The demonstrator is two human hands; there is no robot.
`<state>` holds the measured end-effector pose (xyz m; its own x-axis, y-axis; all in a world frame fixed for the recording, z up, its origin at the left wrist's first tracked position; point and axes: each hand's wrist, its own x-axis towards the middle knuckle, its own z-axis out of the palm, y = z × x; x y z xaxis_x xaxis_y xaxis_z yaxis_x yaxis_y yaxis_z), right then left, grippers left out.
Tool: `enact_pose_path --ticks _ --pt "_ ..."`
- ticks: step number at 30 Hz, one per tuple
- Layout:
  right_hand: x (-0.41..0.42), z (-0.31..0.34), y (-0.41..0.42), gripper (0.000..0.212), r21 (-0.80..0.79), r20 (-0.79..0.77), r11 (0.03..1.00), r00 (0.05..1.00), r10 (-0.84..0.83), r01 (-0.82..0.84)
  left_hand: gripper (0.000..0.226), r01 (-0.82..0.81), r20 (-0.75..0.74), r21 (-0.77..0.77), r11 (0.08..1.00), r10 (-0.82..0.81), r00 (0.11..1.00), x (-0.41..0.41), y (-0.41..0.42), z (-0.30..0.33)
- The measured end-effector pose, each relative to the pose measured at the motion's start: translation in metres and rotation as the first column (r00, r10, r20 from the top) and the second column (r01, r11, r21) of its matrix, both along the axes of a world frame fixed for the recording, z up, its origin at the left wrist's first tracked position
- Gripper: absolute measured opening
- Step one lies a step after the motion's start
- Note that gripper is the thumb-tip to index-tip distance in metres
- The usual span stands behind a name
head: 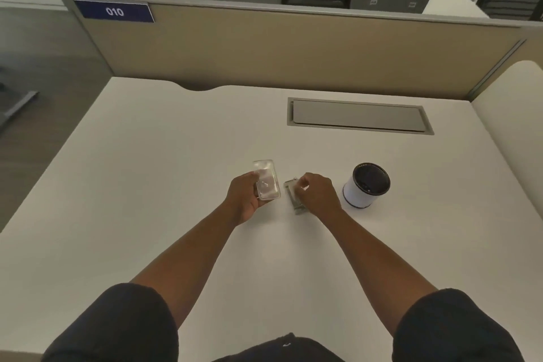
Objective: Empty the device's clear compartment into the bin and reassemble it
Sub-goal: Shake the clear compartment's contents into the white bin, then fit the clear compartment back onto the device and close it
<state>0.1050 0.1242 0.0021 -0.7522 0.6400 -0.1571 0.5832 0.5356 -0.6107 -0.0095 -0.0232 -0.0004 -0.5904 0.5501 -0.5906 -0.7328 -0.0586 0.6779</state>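
left hand (245, 200): grips 1 clear compartment (266, 181) | right hand (316, 189): grips 1 metal part (292, 194) | 1 bin (365, 185)

Grey device part (295, 195) half under right hand (318, 192)

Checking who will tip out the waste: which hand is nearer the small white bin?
Right. The right hand is just left of the bin, on the grey device part. The left hand, holding the clear compartment, is further left.

clear compartment (266, 181) left of device (293, 195), bin (365, 186) right, on desk (147, 185)
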Motion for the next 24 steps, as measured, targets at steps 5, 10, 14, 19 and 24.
enact_pose_path --ticks 5,10,14,19,24 --pt "-0.013 -0.014 -0.015 0.043 0.167 0.266 0.979 0.961 0.07 -0.117 0.021 -0.01 0.057 -0.012 1.0 0.011 0.998 -0.007 -0.013 -0.01" --pt "-0.021 -0.021 -0.02 0.035 0.304 0.315 0.941 0.948 0.046 -0.147 0.023 -0.022 0.092 -0.009 1.0 0.022 0.996 -0.008 -0.016 -0.019" --pt "-0.022 -0.024 -0.021 0.035 0.304 0.356 0.942 0.934 0.023 -0.139 0.024 -0.022 0.097 -0.005 1.0 0.023 0.995 -0.008 -0.017 -0.02" --pt "-0.021 -0.03 -0.016 0.044 0.199 0.349 0.979 0.937 -0.036 -0.037 0.026 -0.005 0.084 -0.008 1.0 0.006 0.996 -0.007 -0.02 -0.019" --pt "-0.018 -0.029 -0.005 0.051 -0.074 0.198 0.991 0.976 -0.092 0.109 0.023 -0.005 0.07 0.007 1.0 0.005 0.998 -0.006 -0.024 -0.016"
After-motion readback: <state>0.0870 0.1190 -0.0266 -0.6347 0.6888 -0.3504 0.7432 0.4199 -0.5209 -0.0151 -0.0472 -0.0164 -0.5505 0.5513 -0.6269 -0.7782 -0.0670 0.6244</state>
